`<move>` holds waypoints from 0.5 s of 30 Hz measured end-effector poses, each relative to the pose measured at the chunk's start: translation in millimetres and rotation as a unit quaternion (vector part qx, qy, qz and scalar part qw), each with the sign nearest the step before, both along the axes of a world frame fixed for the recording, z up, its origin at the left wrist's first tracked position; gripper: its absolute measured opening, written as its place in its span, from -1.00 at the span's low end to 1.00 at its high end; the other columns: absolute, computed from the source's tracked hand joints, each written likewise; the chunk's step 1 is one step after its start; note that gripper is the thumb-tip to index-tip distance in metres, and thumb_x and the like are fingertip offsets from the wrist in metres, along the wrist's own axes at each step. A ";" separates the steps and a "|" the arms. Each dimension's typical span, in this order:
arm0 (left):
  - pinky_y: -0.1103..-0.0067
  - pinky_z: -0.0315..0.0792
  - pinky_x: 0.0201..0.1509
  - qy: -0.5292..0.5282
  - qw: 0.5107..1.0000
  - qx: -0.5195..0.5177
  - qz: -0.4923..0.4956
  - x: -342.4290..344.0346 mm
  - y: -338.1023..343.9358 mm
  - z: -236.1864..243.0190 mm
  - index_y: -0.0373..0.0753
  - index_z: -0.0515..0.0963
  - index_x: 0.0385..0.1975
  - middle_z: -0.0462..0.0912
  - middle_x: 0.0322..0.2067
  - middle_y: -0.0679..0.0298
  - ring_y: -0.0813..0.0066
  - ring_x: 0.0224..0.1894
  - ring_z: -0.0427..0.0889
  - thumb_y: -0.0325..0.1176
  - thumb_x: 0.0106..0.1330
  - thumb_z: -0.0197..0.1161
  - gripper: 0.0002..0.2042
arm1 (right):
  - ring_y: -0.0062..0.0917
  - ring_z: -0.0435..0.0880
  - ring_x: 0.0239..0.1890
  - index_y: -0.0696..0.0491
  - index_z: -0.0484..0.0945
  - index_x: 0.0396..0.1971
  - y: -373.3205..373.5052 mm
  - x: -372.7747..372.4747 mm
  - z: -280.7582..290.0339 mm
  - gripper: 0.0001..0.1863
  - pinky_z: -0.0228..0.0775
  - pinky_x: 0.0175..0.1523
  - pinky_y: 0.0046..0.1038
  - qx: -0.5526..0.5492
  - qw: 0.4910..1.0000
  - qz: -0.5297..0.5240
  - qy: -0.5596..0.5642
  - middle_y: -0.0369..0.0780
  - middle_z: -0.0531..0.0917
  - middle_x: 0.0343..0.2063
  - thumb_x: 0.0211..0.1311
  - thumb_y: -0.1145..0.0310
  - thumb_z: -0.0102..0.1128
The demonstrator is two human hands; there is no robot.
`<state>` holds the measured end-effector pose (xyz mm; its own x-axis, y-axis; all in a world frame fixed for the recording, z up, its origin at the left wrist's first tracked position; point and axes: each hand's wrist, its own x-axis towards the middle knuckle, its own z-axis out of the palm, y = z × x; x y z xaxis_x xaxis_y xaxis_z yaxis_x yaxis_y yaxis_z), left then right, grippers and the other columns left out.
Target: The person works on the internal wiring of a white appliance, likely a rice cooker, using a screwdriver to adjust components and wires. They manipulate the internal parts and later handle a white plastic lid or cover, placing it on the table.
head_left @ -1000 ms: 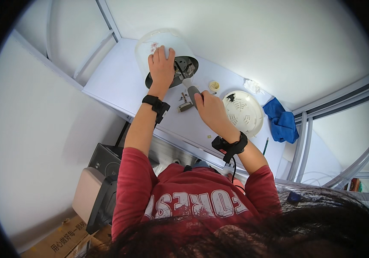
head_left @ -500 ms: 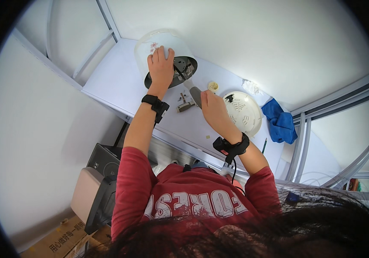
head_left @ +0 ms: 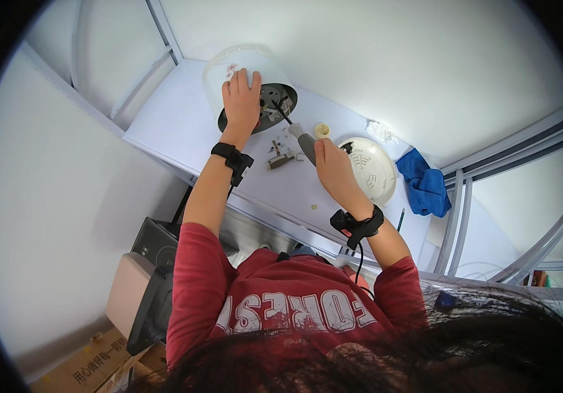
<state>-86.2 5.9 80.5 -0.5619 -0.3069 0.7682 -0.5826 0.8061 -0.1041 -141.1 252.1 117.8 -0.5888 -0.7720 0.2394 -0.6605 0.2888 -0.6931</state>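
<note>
A white round pot-shaped appliance (head_left: 229, 75) lies tipped on its side on the white table (head_left: 176, 124), dark underside facing me. My left hand (head_left: 242, 101) grips its rim by that underside. My right hand (head_left: 330, 167) holds a screwdriver (head_left: 298, 134) with a grey and white handle. The tip reaches into the dark underside (head_left: 275, 105). A small bracket and loose small parts (head_left: 280, 157) lie on the table between my hands. Both wrists wear black bands.
A white round lid (head_left: 370, 169) lies right of my right hand, a blue cloth (head_left: 426, 187) beyond it. A small yellowish ring (head_left: 321, 130) and crumpled white paper (head_left: 381, 131) sit near the far edge. Dark cases and cardboard boxes (head_left: 144, 281) stand below the table.
My right hand pulled the screwdriver back toward the lid, then pushed it forward again, so its tip is now in the appliance's underside. My left hand stayed on the rim.
</note>
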 end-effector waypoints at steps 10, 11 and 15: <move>0.27 0.16 0.23 -0.017 0.995 -0.040 -0.092 4.1 23.0 7.5 -0.09 0.38 0.13 0.37 0.14 0.21 0.26 0.22 0.30 -0.41 -0.01 0.30 -0.41 | 0.05 0.53 -0.36 0.23 0.42 -0.31 10.2 0.7 -6.6 -0.68 0.35 -0.26 -0.08 -0.002 1.000 -0.001 -0.003 0.10 0.56 -0.42 0.40 0.26 -0.19; 0.27 0.17 0.23 -0.023 0.991 -0.041 -0.127 4.4 31.0 4.4 -0.08 0.39 0.13 0.37 0.14 0.22 0.27 0.22 0.30 -0.41 0.00 0.28 -0.43 | 0.05 0.53 -0.34 0.23 0.42 -0.29 12.2 0.1 -8.5 -0.68 0.35 -0.25 -0.09 -0.011 1.000 -0.004 -0.003 0.10 0.56 -0.40 0.40 0.26 -0.19; 0.26 0.16 0.25 -0.076 0.974 -0.038 -0.212 8.4 60.3 -32.6 -0.01 0.41 0.13 0.36 0.17 0.19 0.27 0.23 0.30 -0.33 -0.02 0.30 -0.41 | 0.06 0.55 -0.26 0.21 0.42 -0.10 19.7 -2.2 -27.9 -0.67 0.39 -0.18 -0.10 -0.036 0.999 -0.027 0.002 0.11 0.56 -0.22 0.39 0.24 -0.15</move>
